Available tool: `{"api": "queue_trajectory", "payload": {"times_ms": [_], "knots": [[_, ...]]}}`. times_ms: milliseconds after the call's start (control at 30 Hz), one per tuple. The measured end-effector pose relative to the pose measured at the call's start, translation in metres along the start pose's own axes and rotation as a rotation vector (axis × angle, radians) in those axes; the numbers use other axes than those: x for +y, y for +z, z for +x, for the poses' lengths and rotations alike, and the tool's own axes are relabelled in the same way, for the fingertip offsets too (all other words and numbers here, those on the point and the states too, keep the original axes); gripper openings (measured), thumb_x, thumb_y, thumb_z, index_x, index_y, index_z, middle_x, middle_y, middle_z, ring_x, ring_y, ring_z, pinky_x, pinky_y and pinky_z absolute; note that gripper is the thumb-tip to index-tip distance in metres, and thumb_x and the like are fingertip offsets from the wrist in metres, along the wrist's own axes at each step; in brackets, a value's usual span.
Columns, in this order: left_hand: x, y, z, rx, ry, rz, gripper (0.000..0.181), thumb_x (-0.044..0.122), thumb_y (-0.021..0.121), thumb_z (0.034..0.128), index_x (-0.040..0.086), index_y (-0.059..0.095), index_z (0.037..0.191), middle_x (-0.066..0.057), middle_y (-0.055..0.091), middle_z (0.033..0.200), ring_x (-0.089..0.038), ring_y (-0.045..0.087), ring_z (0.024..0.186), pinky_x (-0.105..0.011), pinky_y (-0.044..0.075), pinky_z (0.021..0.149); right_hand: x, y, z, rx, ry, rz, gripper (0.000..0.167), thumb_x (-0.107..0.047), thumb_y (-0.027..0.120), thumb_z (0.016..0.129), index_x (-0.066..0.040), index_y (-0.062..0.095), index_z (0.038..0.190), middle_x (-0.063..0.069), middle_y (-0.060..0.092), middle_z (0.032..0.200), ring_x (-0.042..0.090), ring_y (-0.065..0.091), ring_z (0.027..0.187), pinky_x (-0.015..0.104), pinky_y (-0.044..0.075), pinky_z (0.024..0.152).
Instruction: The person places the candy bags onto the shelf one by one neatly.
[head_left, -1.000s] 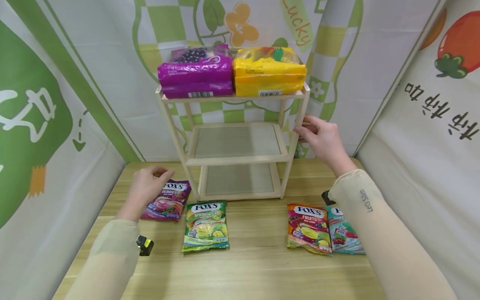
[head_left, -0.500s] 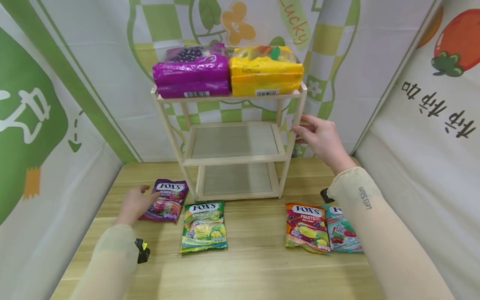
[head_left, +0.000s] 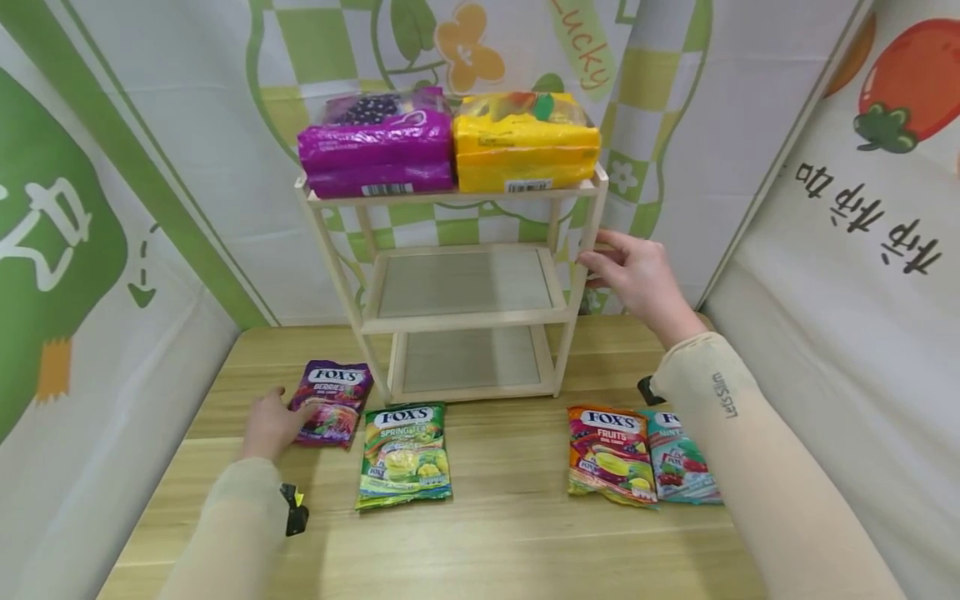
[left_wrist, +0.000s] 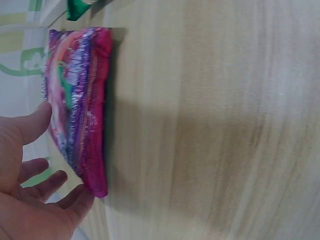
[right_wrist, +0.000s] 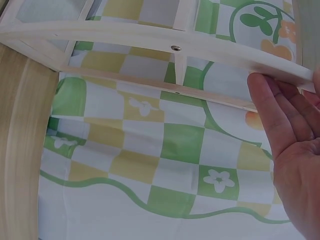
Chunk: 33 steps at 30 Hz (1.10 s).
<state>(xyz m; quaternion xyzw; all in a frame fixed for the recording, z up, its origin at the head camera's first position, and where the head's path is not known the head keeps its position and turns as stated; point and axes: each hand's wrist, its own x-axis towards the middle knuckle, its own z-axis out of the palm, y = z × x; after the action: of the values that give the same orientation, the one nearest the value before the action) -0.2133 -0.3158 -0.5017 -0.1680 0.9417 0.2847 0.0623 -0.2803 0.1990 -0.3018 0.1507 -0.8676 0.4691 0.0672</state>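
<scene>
My left hand (head_left: 269, 423) is at the left edge of a purple FOX'S Berries candy bag (head_left: 332, 402) lying flat on the table. In the left wrist view, the thumb touches the face of the bag (left_wrist: 75, 105) while relaxed, spread fingers lie along its end. My right hand (head_left: 634, 275) holds the right front post of a wooden three-tier shelf (head_left: 468, 320), thumb in front and fingers behind. The right wrist view gives this post (right_wrist: 220, 50) close up, with the fingertips against it. On the top tier sit a purple bag (head_left: 377, 146) and a yellow bag (head_left: 527, 146).
A green FOX'S Spring Tea bag (head_left: 405, 454) lies before the shelf's left leg. Toward the right are an orange FOX'S Fruits bag (head_left: 611, 454) and a teal mint bag (head_left: 678, 458), partly behind the right forearm. Fabric walls (head_left: 172, 292) enclose the wooden table (head_left: 495, 533).
My left hand has moved down and left from above the Berries bag to its left edge. My right hand keeps holding the shelf post. The head view has shifted slightly.
</scene>
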Motion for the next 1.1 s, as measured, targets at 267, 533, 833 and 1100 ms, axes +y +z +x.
{"api": "queue_trajectory", "payload": {"times_ms": [267, 533, 833, 1100], "knots": [[-0.003, 0.010, 0.003, 0.034, -0.029, 0.022, 0.084, 0.031, 0.067, 0.0977, -0.021, 0.025, 0.149, -0.050, 0.032, 0.142, -0.063, 0.036, 0.132, -0.067, 0.034, 0.114, -0.003, 0.000, -0.001, -0.002, 0.005, -0.030, 0.045, -0.025, 0.061, 0.104, -0.007, 0.057, 0.145, 0.019, 0.070, 0.127, 0.031, 0.075, 0.097, 0.036, 0.063, 0.083], [0.002, 0.012, 0.000, 0.001, -0.029, 0.016, 0.090, 0.027, 0.073, 0.0943, -0.024, 0.021, 0.148, -0.048, 0.033, 0.144, -0.063, 0.037, 0.132, -0.066, 0.034, 0.114, -0.003, 0.000, -0.001, 0.001, 0.000, -0.044, 0.044, -0.025, 0.061, 0.104, -0.008, 0.057, 0.144, 0.018, 0.070, 0.126, 0.031, 0.075, 0.096, 0.038, 0.062, 0.086], [0.006, 0.012, -0.003, 0.005, -0.041, 0.033, 0.074, 0.026, 0.073, 0.0935, -0.026, 0.039, 0.132, -0.047, 0.050, 0.128, -0.058, 0.052, 0.118, -0.065, 0.045, 0.103, -0.001, 0.000, 0.000, 0.003, -0.008, -0.043, 0.043, -0.024, 0.061, 0.104, -0.007, 0.057, 0.143, 0.019, 0.070, 0.127, 0.032, 0.075, 0.096, 0.038, 0.062, 0.086], [0.006, 0.007, -0.003, -0.011, -0.036, -0.026, 0.072, 0.024, 0.074, 0.0922, -0.026, 0.038, 0.131, -0.046, 0.051, 0.125, -0.056, 0.054, 0.114, -0.064, 0.046, 0.102, -0.001, 0.001, -0.001, 0.007, -0.021, -0.051, 0.043, -0.023, 0.061, 0.104, -0.006, 0.057, 0.143, 0.020, 0.070, 0.126, 0.033, 0.075, 0.096, 0.038, 0.063, 0.085]]}}
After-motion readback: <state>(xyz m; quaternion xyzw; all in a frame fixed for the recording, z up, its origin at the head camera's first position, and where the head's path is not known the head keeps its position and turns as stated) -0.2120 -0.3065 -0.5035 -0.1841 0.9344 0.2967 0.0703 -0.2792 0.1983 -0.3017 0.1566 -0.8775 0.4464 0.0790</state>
